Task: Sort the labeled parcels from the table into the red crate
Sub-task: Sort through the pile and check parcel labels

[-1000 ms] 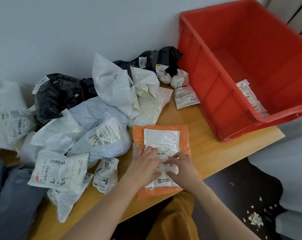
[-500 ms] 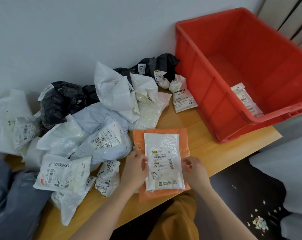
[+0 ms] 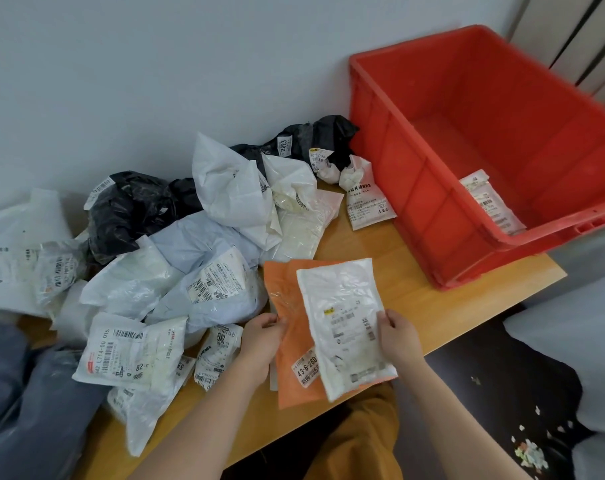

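A flat white labeled parcel (image 3: pixel 342 320) is lifted off the table and tilted, and my right hand (image 3: pixel 396 336) grips its right edge. Beneath it an orange parcel (image 3: pixel 290 327) with a small white label lies near the table's front edge; my left hand (image 3: pixel 261 336) pinches its left side. The red crate (image 3: pixel 429 209) stands at the right end of the table, with one white labeled parcel (image 3: pixel 491 202) leaning against its near inside wall.
A heap of white, pale blue and black labeled parcels (image 3: pixel 204 258) covers the left and middle of the wooden table (image 3: pixel 439 306), up against the wall. A small white packet (image 3: pixel 367 202) lies beside the crate. Grey bags (image 3: pixel 27 396) sit at far left.
Both hands moved from pressing on the white parcel to its sides. The white parcel has been lifted and swung right, uncovering the orange parcel's label.
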A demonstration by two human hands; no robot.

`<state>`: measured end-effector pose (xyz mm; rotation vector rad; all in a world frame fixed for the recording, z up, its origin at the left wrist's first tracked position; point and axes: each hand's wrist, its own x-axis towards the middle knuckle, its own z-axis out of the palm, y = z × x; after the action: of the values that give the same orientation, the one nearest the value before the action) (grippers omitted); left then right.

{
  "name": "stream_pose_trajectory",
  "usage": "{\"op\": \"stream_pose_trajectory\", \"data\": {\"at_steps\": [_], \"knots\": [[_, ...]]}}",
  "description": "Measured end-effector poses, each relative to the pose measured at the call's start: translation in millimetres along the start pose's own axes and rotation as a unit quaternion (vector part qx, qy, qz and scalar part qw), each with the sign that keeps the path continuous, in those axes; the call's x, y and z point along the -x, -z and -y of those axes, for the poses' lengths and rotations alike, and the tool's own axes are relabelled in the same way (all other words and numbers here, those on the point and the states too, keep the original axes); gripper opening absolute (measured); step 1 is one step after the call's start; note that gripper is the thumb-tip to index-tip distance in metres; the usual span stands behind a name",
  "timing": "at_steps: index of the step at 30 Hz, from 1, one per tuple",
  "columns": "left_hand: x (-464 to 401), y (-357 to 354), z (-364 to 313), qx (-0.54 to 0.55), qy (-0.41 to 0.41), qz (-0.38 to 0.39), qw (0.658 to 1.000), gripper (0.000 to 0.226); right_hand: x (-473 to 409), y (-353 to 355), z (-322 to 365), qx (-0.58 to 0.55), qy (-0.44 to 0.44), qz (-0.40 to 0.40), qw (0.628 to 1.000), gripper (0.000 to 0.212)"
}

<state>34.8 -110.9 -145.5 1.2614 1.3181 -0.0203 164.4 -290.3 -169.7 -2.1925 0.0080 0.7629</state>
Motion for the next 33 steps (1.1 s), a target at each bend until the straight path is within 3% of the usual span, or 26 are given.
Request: {"op": "stream_pose_trajectory", "data": {"at_steps": [4, 9, 15, 18, 21, 24, 28, 33], "knots": [[-3, -4, 2, 0.04, 0.039, 0.022, 0.998, 0.019, -11, 0, -6, 0.059, -0.014, -0.016, 0.998, 0.043], [3, -15, 3, 0.031, 0.06, 0.069, 0.995, 0.04, -8, -16, -11, 0.068, -0.047, 0.009, 0.997, 0.028], [8, -20, -2, 0.056, 0.059, 0.105, 0.991, 0.03, -9, -14, -3, -0.003, -0.052, -0.003, 0.999, 0.033], [5, -17, -19, 0.077, 0.011, 0.098, 0.992, 0.022, -9, -4, 14, -0.061, -0.022, 0.006, 0.998, 0.02], [-1, -7, -43, 0.061, -0.043, 0.028, 0.997, 0.013, -10, 6, 27, -0.103, -0.022, -0.034, 0.994, 0.03], [-7, 6, -50, -0.018, -0.037, -0.006, 0.999, 0.018, -12, 3, 23, -0.094, -0.083, -0.01, 0.992, 0.041], [-5, 4, -34, -0.099, 0.032, 0.025, 0.994, 0.013, -7, -9, 16, -0.06, -0.142, 0.062, 0.986, 0.056], [0, -10, -5, -0.082, 0.076, 0.048, 0.993, 0.018, -1, -16, 9, -0.024, -0.098, 0.106, 0.989, 0.063]]}}
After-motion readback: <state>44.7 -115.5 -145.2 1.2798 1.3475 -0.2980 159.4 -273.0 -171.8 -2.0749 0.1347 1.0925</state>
